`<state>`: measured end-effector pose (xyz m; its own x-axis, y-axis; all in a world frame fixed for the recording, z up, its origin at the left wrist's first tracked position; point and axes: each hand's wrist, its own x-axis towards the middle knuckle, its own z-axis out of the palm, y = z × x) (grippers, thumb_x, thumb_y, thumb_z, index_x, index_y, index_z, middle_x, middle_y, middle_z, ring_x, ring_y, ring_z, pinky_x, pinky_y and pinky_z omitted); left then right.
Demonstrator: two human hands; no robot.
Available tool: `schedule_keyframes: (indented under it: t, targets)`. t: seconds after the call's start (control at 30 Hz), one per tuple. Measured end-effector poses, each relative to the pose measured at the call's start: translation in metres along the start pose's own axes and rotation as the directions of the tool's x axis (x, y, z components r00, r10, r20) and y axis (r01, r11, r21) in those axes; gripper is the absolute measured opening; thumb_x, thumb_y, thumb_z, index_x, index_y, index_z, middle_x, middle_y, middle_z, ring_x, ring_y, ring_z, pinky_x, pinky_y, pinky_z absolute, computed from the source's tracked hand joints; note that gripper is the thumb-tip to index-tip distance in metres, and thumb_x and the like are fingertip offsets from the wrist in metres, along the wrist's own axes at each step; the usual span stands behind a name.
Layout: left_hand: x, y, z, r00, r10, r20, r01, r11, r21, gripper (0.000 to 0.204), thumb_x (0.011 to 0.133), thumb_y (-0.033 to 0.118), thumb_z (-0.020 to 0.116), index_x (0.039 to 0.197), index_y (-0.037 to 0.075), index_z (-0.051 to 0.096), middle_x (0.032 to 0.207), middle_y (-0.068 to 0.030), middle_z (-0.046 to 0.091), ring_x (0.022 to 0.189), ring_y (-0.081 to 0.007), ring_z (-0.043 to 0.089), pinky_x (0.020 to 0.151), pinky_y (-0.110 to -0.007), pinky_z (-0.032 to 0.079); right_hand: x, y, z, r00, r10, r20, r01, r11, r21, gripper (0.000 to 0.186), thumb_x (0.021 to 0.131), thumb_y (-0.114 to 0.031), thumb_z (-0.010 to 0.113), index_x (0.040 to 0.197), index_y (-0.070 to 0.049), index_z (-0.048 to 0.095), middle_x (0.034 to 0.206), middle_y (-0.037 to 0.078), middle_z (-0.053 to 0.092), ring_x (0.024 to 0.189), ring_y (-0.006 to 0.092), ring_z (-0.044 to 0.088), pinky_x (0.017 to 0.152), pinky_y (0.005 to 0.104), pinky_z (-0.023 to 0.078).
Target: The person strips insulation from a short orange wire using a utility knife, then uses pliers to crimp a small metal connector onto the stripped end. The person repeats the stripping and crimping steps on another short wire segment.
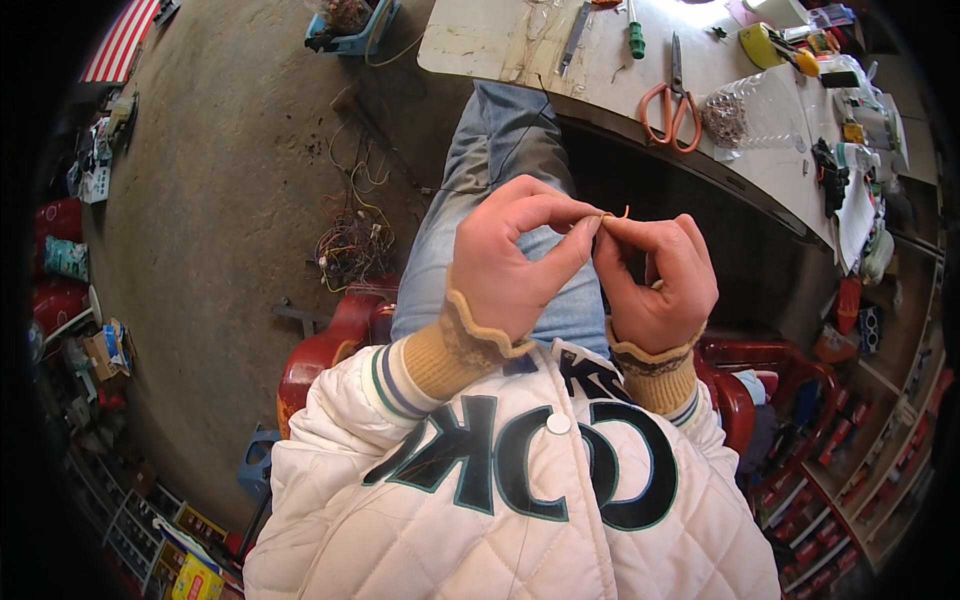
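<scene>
Above my lap, my left hand [505,255] and my right hand [655,275] meet fingertip to fingertip. Both are closed in a pinch on a thin orange wire [627,211], whose short curved end sticks up above the right fingers. Fingers cover the rest of it. A thin dark cable [522,140] runs from beside my left hand across my jeans [500,130] up to the table edge. Whether it joins the orange wire is hidden.
Ahead stands a worn white table [480,45] with orange-handled scissors [671,115], a green screwdriver [636,40] and a clear plastic jar [770,110]. Tangled wires [352,248] and a long-handled hammer [370,125] lie on the floor at left. A red chair [325,350] surrounds me.
</scene>
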<state>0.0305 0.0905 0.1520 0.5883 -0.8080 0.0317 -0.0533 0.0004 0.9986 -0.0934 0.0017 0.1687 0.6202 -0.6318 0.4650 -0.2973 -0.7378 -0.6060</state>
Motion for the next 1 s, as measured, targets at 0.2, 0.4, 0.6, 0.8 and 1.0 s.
schedule_keyframes:
  t: [0.2,0.4,0.6,0.8,1.0]
  targets:
    - [-0.001,0.000,-0.001,1.000,-0.020,-0.001,0.020,1.000,-0.006,0.011,0.082,0.001,0.071,0.092,0.000,0.074,0.087,-0.0071,0.065,0.079,-0.0155,0.065,0.071,-0.026,0.052,-0.003,-0.006,-0.004,0.965,0.251,0.080,-0.257,0.963,0.076,0.020,0.070,0.005,0.078,0.086,-0.004,0.070,0.072,0.002,0.064,0.059,0.0105,0.050,0.050,0.0230,0.037]
    - [-0.002,0.001,0.000,0.999,-0.042,-0.012,0.043,0.999,0.022,0.009,0.083,-0.001,0.069,0.090,0.000,0.074,0.088,-0.0051,0.067,0.082,-0.0124,0.064,0.075,-0.025,0.050,-0.004,-0.009,-0.001,0.869,0.477,0.128,-0.494,0.829,0.261,0.011,0.079,0.000,0.074,0.088,-0.003,0.070,0.071,-0.005,0.061,0.057,-0.0006,0.040,0.051,0.0181,0.030]
    - [0.000,-0.001,-0.003,1.000,0.012,0.016,-0.014,0.991,0.131,0.009,0.081,-0.001,0.070,0.090,0.000,0.074,0.086,-0.0056,0.066,0.080,-0.0136,0.064,0.073,-0.026,0.050,-0.004,-0.001,-0.002,0.809,0.539,0.237,-0.588,0.726,0.357,0.008,0.083,-0.003,0.071,0.090,-0.001,0.068,0.073,-0.008,0.058,0.060,-0.0022,0.039,0.052,0.0159,0.028]
    - [0.002,-0.005,-0.005,0.997,0.040,0.071,-0.050,0.988,0.148,0.007,0.081,-0.001,0.069,0.087,-0.001,0.072,0.086,-0.0059,0.066,0.080,-0.0138,0.064,0.073,-0.026,0.050,-0.006,0.008,-0.003,0.681,0.572,0.457,-0.726,0.453,0.517,0.012,0.091,-0.004,0.063,0.099,0.005,0.063,0.071,-0.002,0.060,0.060,0.0007,0.049,0.054,0.0171,0.036]
    - [0.003,-0.004,-0.005,0.994,-0.048,0.094,0.043,0.998,0.052,0.008,0.082,0.001,0.068,0.089,-0.001,0.072,0.088,-0.0062,0.067,0.081,-0.0140,0.064,0.074,-0.025,0.050,-0.004,0.013,-0.004,0.625,0.549,0.554,-0.760,0.268,0.592,0.012,0.093,-0.004,0.060,0.100,0.007,0.060,0.070,0.001,0.061,0.059,0.0050,0.054,0.055,0.0191,0.042]
